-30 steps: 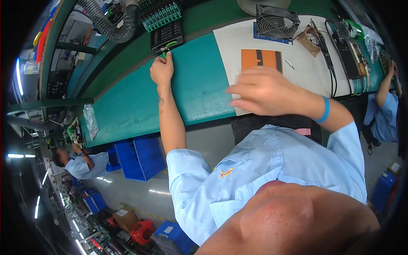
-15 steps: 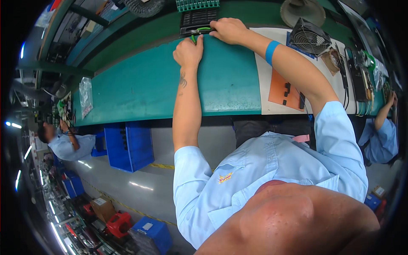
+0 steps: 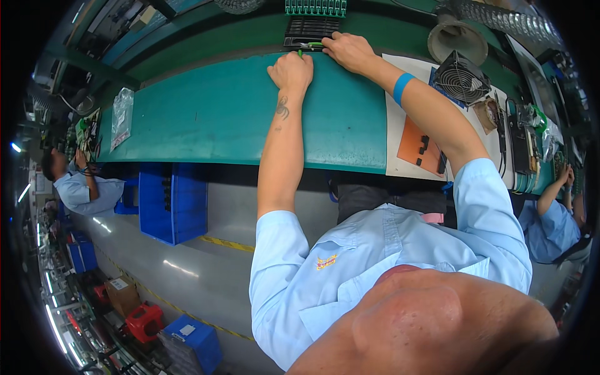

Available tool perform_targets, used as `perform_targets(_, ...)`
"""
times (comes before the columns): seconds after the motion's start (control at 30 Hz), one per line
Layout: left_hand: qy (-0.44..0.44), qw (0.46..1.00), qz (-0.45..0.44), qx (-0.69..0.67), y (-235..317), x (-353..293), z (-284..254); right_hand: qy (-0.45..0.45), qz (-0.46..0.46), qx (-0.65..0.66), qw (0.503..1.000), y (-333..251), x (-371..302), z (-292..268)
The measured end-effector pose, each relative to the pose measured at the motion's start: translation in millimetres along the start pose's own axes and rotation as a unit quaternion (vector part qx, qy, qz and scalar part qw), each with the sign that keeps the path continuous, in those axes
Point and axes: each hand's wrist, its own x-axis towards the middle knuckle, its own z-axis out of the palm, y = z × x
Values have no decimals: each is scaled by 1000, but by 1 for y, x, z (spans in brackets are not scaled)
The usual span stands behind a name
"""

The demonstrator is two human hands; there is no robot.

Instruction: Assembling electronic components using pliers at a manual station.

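Both hands meet at the far edge of the green bench mat, around a small pair of pliers [image 3: 307,45] with green handles. My left hand [image 3: 292,70] is closed, with one green handle showing at its thumb. Slightly farther right, my right hand [image 3: 350,51] pinches the other green handle with its fingertips. The metal jaws lie between the hands, though their finer details are too small to make out. Just beyond the pliers is a black slotted rack [image 3: 312,28], and behind that a row of green circuit boards [image 3: 315,7].
The green mat [image 3: 237,112] spans the bench. Under my right forearm lies a white sheet [image 3: 395,134] bearing an orange sheet [image 3: 409,147] with small black parts. A black fan [image 3: 461,78] and a funnel-shaped duct [image 3: 458,42] stand at right. Left is a clear plastic bag [image 3: 122,117].
The whole view has shifted, so the bench and hands sit farther right and the floor items farther left. Both hands remain on the pliers by the black rack.
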Motion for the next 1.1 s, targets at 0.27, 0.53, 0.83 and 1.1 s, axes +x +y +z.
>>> perform_targets(0.27, -123, 988, -96, 4, -24, -11, -46, 6, -19, 4, 1000, 6, 2, 2)
perform_targets(0.53, -133, 980, -147, 11, -54, -9, -56, -30, -2, 13, 999, 4, 0, 0)
perform_targets(0.83, -49, 989, -141, 1, -75, -2, -40, -17, 94, 94, 991, 2, -11, -40)
perform_targets(1.1, 119, 902, 305, -282, 20, -35, -56, -76, 236, 645, 723, -25, -84, -158)
